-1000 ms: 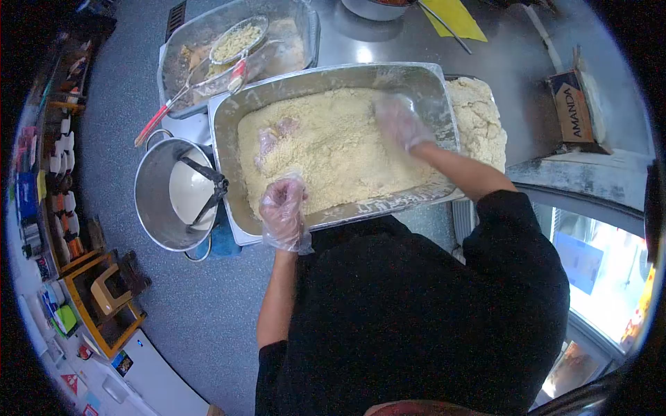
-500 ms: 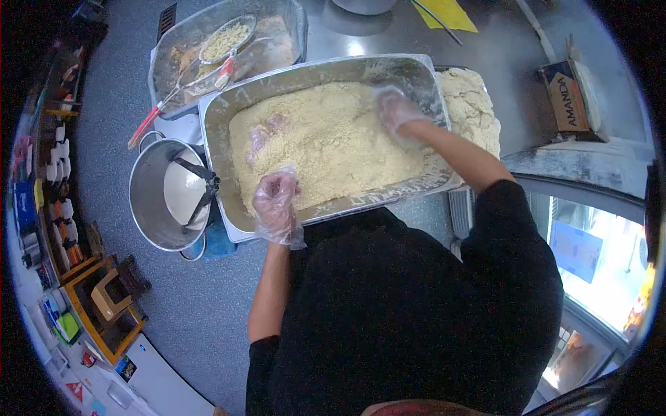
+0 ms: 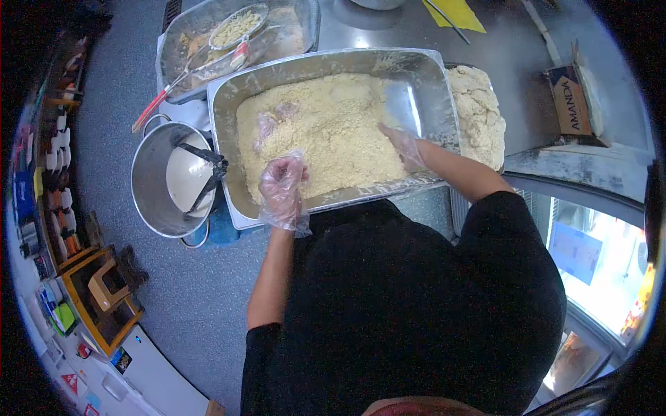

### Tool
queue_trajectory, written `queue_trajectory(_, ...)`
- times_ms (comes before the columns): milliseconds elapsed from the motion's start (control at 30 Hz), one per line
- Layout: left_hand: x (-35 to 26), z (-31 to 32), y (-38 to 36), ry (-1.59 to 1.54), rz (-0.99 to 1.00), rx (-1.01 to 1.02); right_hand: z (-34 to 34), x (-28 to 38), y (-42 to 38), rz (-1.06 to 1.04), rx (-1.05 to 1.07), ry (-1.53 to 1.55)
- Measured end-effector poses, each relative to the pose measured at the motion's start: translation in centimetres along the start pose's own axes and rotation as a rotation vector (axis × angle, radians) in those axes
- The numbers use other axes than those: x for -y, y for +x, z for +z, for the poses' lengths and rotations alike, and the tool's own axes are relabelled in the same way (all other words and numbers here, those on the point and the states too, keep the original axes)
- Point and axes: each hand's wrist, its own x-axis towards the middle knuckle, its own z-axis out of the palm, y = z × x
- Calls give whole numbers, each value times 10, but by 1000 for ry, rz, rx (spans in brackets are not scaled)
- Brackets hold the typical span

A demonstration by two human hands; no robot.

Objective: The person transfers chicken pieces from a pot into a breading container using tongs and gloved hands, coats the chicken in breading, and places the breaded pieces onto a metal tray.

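Observation:
A deep metal pan holds a broad bed of pale yellow breading flour. Pinkish pieces that look like raw meat lie partly coated at its left side. My left hand, in a clear plastic glove, is curled closed over the pan's near left edge; whatever its fingers may hold is hidden. At the right side of the flour, my gloved right hand rests against the heap with fingers stretched out. Bare metal shows in the pan's far right corner beyond it.
Left of the pan stands a metal pot with white liquid and black-handled tongs. A tray behind holds a strainer with a red handle. At right are a flour-filled container and a cardboard box.
My right hand has swept nearer to me from the pan's far right corner, and bare metal now shows there. My left hand stays curled in nearly the same place.

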Motion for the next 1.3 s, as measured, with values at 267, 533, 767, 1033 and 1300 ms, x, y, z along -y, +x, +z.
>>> queue_trajectory(267,-2,-1,-2,7,12,-6,-4,34,-61,-161,2,-244)
queue_trajectory(533,2,-3,-3,26,49,-32,62,37,-58,-596,-298,-1987)
queue_trajectory(767,0,0,-7,60,88,-70,61,11,31,-1789,-16,-2205)
queue_trajectory(1033,1,-1,-8,83,116,-125,79,27,17,-1314,93,-2055)
queue_trajectory(1300,6,-2,-10,104,110,-117,87,33,9,-1282,157,-2068)
